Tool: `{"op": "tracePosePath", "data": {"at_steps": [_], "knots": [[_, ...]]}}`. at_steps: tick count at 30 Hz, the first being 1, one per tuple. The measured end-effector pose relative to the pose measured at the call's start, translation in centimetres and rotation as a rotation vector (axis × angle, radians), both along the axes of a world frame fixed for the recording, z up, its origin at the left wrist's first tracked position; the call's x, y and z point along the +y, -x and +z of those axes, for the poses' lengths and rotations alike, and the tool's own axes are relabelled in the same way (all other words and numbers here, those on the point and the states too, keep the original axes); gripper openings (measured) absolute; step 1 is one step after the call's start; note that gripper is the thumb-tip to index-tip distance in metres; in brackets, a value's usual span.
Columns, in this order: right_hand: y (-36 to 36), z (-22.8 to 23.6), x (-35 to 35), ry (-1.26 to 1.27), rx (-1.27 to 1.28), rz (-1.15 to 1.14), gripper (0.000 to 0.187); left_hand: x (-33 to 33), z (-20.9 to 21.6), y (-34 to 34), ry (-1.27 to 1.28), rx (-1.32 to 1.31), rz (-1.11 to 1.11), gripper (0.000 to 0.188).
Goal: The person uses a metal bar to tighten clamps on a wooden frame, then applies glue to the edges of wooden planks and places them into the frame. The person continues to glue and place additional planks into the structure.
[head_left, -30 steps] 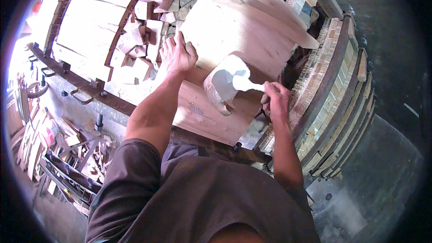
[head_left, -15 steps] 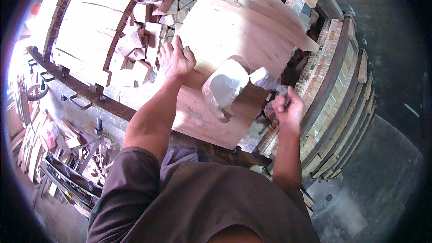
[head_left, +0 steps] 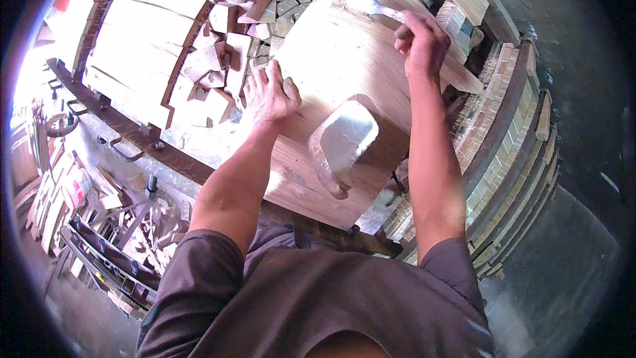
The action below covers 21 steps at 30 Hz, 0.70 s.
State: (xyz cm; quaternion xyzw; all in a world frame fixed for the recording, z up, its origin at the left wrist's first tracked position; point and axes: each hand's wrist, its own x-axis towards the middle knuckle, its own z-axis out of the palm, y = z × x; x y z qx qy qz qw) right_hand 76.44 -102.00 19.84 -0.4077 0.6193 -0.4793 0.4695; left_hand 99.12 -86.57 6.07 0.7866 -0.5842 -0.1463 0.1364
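A broad pale wooden board (head_left: 338,53) lies across the bench before me. My right hand (head_left: 424,43) is closed around the handle of a brush (head_left: 387,10) whose white-coated end is at the board's far part. My left hand (head_left: 271,96) rests on the board's left edge, fingers apart and holding nothing. Between my forearms a cut-open container (head_left: 348,129) of thick white liquid, likely glue, stands on the near part of the board.
Several offcuts of wood (head_left: 218,59) lie heaped left of the board. A rusty metal bar (head_left: 142,134) with handles runs along the bench's left front. Curved stacked wooden strips (head_left: 507,139) rise at the right. Scrap wood (head_left: 149,225) fills the lower left floor.
My right hand has swung forward with the brush, from beside the container to the board's far part. My left hand stays on the left edge.
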Motion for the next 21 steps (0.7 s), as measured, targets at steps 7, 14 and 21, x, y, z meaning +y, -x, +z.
{"op": "tracePosePath", "data": {"at_steps": [7,14,21], "knots": [[2.3,0.8,0.0,0.006,0.328,0.017,0.023,0.2,0.0,0.1,0.060,-0.029,0.010,0.055],[11.7,0.5,1.3,0.036,0.614,0.015,0.025,0.2,-0.4,0.7,0.107,-0.086,-0.011,0.057],[18.9,1.0,2.8,0.024,0.823,-0.082,0.026,0.1,-0.5,1.2,0.092,-0.104,-0.029,0.058]]}}
